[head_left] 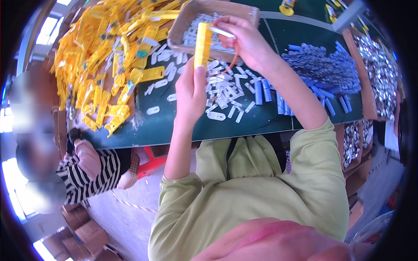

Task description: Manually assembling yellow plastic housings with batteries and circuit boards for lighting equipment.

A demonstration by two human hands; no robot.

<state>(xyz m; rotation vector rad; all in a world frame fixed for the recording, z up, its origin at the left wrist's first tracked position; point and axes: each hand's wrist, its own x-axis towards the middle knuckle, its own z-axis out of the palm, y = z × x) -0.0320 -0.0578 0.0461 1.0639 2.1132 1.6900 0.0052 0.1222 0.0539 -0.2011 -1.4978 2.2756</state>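
My left hand is closed around the lower end of a long yellow plastic casing, held upright above the table. Beside the casing's top, my right hand pinches a small flat white piece. An orange-red wire hangs in a curve below the right hand. Whether the white piece touches the casing I cannot tell. Under both hands lie many small white plastic parts, scattered loosely. Behind them stands an open cardboard box holding more white parts.
A big heap of yellow casings covers the table's left. To the right lie blue cylinders with wires, beside a box of shiny metal parts. The green tabletop ends near my body. A person in striped clothing sits at left.
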